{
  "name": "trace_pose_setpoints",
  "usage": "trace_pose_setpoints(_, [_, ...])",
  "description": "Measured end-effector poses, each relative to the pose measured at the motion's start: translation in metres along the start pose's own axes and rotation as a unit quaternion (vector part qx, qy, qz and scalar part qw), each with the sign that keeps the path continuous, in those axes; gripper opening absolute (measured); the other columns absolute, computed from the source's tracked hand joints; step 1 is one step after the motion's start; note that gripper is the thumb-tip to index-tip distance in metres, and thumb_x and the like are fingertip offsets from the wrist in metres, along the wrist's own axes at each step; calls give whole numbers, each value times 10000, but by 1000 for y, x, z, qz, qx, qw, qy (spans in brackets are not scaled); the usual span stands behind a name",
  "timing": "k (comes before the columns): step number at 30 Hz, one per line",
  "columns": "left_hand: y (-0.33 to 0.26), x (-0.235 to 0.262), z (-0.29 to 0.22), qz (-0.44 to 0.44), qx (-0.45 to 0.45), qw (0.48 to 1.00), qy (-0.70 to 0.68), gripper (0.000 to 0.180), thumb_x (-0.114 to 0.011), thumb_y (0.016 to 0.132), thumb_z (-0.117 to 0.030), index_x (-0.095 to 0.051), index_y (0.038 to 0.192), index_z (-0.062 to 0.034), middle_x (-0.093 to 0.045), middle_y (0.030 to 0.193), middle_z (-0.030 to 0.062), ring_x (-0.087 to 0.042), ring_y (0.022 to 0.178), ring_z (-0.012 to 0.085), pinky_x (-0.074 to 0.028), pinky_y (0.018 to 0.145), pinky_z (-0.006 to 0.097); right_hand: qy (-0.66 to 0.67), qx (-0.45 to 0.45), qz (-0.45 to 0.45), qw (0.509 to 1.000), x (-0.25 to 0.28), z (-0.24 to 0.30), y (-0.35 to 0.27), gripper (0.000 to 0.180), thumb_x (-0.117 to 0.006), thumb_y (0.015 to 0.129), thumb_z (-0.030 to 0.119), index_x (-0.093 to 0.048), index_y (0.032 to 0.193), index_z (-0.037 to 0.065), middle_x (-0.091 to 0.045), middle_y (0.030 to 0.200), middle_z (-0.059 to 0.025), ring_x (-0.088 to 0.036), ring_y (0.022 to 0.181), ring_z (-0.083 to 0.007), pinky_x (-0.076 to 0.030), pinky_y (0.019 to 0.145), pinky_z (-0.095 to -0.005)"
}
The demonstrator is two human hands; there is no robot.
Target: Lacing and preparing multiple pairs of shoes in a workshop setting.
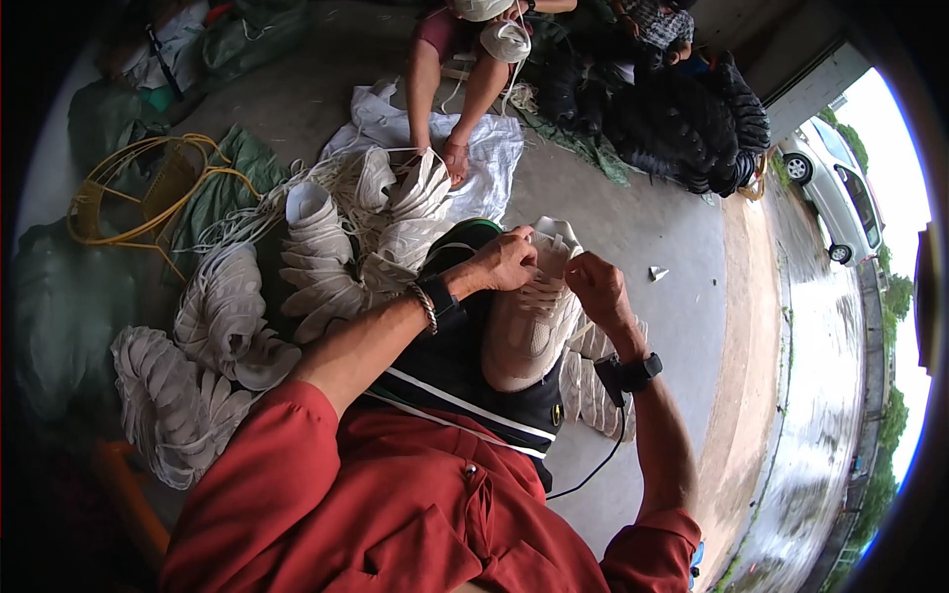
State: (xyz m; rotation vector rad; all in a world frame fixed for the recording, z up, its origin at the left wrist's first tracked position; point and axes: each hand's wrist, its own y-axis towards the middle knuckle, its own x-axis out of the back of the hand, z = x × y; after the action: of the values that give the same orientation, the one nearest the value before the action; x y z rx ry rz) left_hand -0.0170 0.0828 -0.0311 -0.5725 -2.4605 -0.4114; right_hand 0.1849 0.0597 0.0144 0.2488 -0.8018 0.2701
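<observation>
A pale cream lace-up sneaker point(518, 341) rests on my lap over dark trousers with white stripes, its toe toward me and its tongue point(556, 235) away from me. Its shoelace point(540, 296) crosses the lower part of the opening. My left hand point(508, 260) is closed in a pinch at the left side of the opening, by the upper eyelets, apparently on the lace. On the other side, my right hand point(597, 287) is curled closed beside the shoe's collar; its fingers hide whatever is in them.
Rows of nested white shoe uppers point(237, 306) lie to my left, others point(591, 381) to my right. Ahead, a co-worker's hands point(455, 158) handle uppers over a white sheet point(494, 148). A black pile point(672, 128), a yellow wire frame point(148, 198) and a parked car point(835, 188) stand farther off.
</observation>
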Motion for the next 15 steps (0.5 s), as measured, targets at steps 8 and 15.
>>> trace_pose_setpoints(8, [1, -10, 6, -25, -13, 999, 18, 87, -559, 722, -77, -571, 721, 9, -458, 1111, 297, -488, 1034, 410, -420, 834, 386, 53, 141, 69, 986, 5, -1, -2, 161, -573, 756, 18, -609, 913, 27, -588, 697, -47, -561, 640, -110, -443, 566, -269])
trace_pose_setpoints(15, [1, -13, 7, -75, -53, 996, -7, 115, -597, 693, -106, -564, 676, 2, -487, 1011, 242, -547, 856, 380, -444, 755, 403, -121, 160, 34, 979, 4, 11, -3, 95, -605, 734, 48, -593, 829, 42, -591, 731, -110, -596, 670, -285, -471, 570, -334])
